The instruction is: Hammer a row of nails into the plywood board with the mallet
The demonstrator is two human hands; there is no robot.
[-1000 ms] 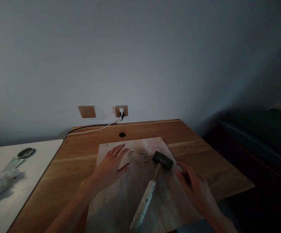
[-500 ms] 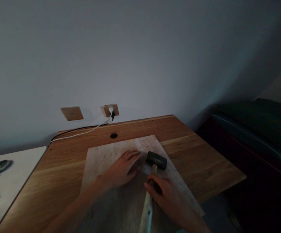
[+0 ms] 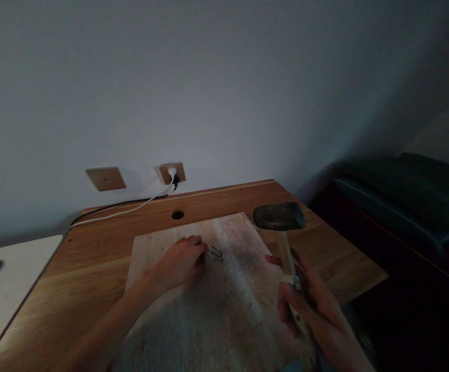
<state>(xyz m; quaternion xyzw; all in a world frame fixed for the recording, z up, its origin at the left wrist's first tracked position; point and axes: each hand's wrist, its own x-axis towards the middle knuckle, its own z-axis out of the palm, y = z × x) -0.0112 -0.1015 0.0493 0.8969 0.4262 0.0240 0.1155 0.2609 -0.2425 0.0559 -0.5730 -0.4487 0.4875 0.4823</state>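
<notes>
Right hand (image 3: 317,305) was wrapped around the mallet (image 3: 285,250), lower right of frame; left hand (image 3: 183,261) was curled over the board (image 3: 208,320), lower centre, beside small metal pieces (image 3: 216,252); whether anything was pinched there could not be told.

Wooden table (image 3: 46,305), with a pale board (image 3: 201,320) under the left fingers (image 3: 192,241). A white cable (image 3: 121,213) lies beyond them.

Dark-headed mallet (image 3: 285,248), head up, handle slanting; small metal pieces (image 3: 217,253) clustered on pale board (image 3: 201,320).
</notes>
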